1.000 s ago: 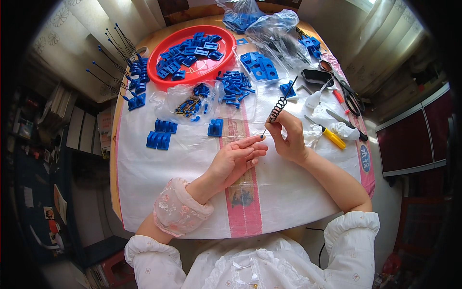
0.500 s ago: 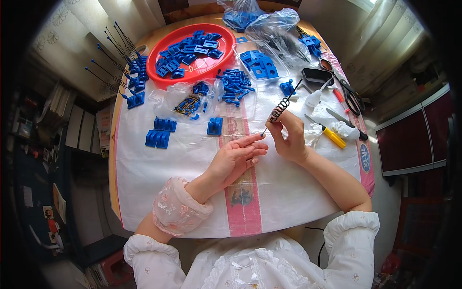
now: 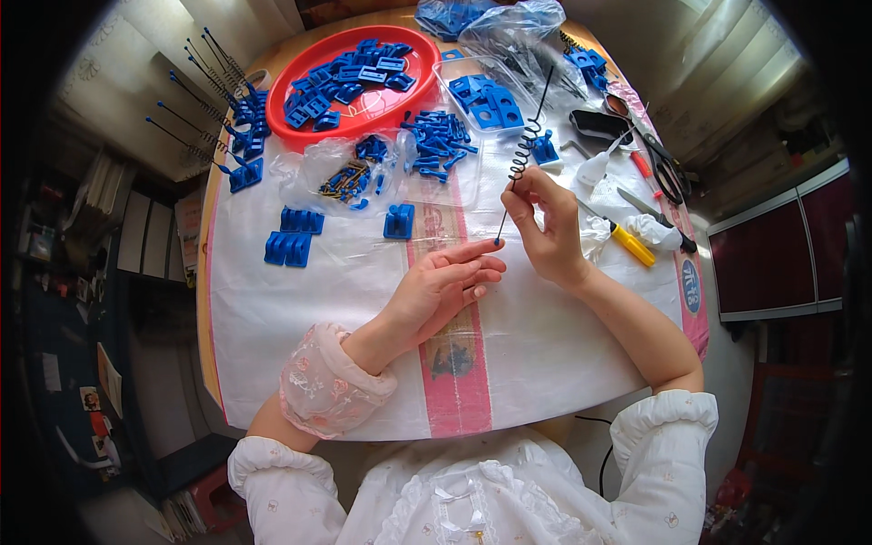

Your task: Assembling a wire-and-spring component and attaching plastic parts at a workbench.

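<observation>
My right hand [image 3: 551,222] pinches a black wire spring [image 3: 522,156] below its coil, between thumb and fingers. The wire's straight upper end points up, and its lower end runs down to a small blue tip [image 3: 499,242]. That tip rests against the index fingertip of my left hand [image 3: 440,289], which lies palm-up with its fingers stretched out. Ahead of the left hand stands a single blue plastic bracket [image 3: 398,222]. Farther left is a small group of similar blue brackets [image 3: 289,248]. Another blue bracket [image 3: 544,148] sits just beyond the right hand.
A red basin [image 3: 282,100] of blue parts stands at the back left, beside upright springs on blue bases [image 3: 245,174]. Small blue pieces [image 3: 436,136], a plastic bag of screws [image 3: 313,168] and a clear tray [image 3: 518,127] lie mid-table. Rightward are a yellow-handled tool [image 3: 633,245] and scissors [image 3: 668,173].
The spring has swung from a slant to nearly upright, its top end moving up and left. The right hand has turned with it; the left hand keeps its outstretched pose. The view has shifted slightly.
</observation>
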`<state>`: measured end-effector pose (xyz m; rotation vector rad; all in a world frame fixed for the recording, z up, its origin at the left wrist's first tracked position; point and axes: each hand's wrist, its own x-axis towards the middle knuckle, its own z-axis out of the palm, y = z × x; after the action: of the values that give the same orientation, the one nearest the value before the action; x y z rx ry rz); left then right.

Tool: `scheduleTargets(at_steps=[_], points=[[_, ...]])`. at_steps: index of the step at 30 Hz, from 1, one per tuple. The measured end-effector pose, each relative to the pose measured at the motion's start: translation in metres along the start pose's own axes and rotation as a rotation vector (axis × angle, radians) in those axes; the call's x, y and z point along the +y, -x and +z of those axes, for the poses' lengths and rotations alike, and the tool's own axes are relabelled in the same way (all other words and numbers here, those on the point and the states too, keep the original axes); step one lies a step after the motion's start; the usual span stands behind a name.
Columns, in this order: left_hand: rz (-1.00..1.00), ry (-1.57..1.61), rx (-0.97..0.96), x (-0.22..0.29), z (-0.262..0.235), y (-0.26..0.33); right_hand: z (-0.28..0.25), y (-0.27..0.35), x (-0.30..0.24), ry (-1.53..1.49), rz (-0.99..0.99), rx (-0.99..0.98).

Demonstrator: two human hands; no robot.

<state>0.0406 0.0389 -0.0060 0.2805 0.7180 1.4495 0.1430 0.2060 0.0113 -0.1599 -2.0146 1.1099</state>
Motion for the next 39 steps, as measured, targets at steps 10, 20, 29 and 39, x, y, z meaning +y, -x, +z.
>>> scheduleTargets(at_steps=[10, 20, 29, 39], points=[[-0.020, 0.018, -0.017, -0.001, 0.000, -0.001, -0.003, -0.001, -0.009, 0.005, -0.010, -0.033], [-0.015, 0.017, -0.024, 0.000, 0.000, 0.000, -0.004, -0.001, -0.014, 0.010, -0.066, -0.043], [0.007, -0.011, -0.007, -0.001, 0.000, 0.000, -0.004, -0.001, -0.005, -0.103, 0.007, 0.005], [0.043, -0.058, 0.052, -0.003, 0.004, 0.002, -0.011, 0.003, -0.002, -0.392, 0.166, -0.053]])
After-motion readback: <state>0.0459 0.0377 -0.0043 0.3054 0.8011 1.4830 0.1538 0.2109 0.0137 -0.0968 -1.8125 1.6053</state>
